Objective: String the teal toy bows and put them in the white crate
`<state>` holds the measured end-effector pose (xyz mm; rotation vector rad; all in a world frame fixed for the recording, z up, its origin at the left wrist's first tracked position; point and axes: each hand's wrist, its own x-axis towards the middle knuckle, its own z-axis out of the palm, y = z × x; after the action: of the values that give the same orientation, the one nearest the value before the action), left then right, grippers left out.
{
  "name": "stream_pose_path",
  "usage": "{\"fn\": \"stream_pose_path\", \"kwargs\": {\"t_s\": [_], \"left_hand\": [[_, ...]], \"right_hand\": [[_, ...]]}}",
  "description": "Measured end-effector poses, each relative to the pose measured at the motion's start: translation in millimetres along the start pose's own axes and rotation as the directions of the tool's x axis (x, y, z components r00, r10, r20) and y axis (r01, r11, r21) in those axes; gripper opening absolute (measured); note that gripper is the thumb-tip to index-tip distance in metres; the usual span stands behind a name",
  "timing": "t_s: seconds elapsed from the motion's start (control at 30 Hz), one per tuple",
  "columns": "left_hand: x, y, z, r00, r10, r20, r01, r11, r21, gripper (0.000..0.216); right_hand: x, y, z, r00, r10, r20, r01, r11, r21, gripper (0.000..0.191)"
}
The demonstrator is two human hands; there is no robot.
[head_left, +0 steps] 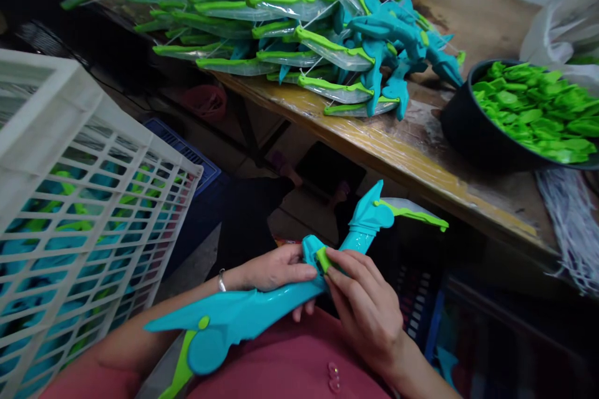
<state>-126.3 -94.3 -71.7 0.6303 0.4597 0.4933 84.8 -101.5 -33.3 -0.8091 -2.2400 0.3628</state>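
Note:
A turquoise plastic toy bow (262, 318) with green and clear limbs lies slantwise across my lap. My left hand (277, 269) is closed round its middle, thumb on top and fingertips showing beneath. Between the thumb and fingers of my right hand (367, 299) is a small green plastic piece (323, 260). That piece touches the bow's middle, beside a raised turquoise part. One green limb (421, 214) points out at the far right end, and another green limb (181, 361) runs off the lower edge. My right palm hides part of the bow's middle.
Many similar bows (327, 50), strung with white cord, are heaped on the wooden table (468, 193). A black bowl (468, 124) of green pieces stands at its right, with white strings (571, 230) hanging below. On my left is a white crate (107, 156) with turquoise and green parts.

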Motion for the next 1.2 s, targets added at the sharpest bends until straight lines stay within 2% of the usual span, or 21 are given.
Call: {"fn": "stream_pose_path", "kwargs": {"t_s": [0.33,0.53,0.63,0.83,0.97,1.03,1.1,1.2], "left_hand": [[-0.7,-1.8,0.2,1.000,-0.001,0.005,0.001,1.000,-0.010,0.045],[1.9,-2.3,-1.3,1.000,-0.002,0.024,0.002,1.000,-0.015,0.053],[1.9,-2.7,-0.8,1.000,-0.009,0.015,0.009,1.000,-0.009,0.056],[-0.8,-0.2,6.4,0.999,-0.039,-0.036,0.040,0.998,0.038,0.048],[0.3,1.7,8.5,0.997,-0.043,-0.059,0.048,0.994,0.093,0.055],[1.8,3.1,9.3,0.989,-0.013,-0.145,0.037,0.985,0.170,0.058],[4.3,5.3,9.2,0.964,0.077,-0.255,0.010,0.945,0.326,0.057],[9.4,9.2,7.2,0.938,0.183,-0.293,-0.006,0.857,0.515,0.059]], "right_hand": [[-18.4,7.7,-3.8,0.994,-0.056,0.091,0.057,0.998,-0.008,0.036],[-21.1,8.3,-3.0,0.990,-0.076,0.122,0.079,0.997,-0.022,0.043],[-19.6,7.0,-3.9,0.988,-0.084,0.129,0.092,0.994,-0.060,0.040],[-12.3,1.6,-12.1,0.973,-0.140,0.182,0.169,0.974,-0.151,0.031],[-12.9,4.7,-15.4,0.953,-0.182,0.242,0.233,0.952,-0.199,0.035],[-14.2,9.6,-15.2,0.945,-0.217,0.244,0.274,0.933,-0.232,0.038],[-13.1,16.8,-13.8,0.937,-0.270,0.223,0.325,0.908,-0.264,0.040],[-4.7,27.2,-11.5,0.905,-0.363,0.222,0.417,0.860,-0.293,0.034]]}}
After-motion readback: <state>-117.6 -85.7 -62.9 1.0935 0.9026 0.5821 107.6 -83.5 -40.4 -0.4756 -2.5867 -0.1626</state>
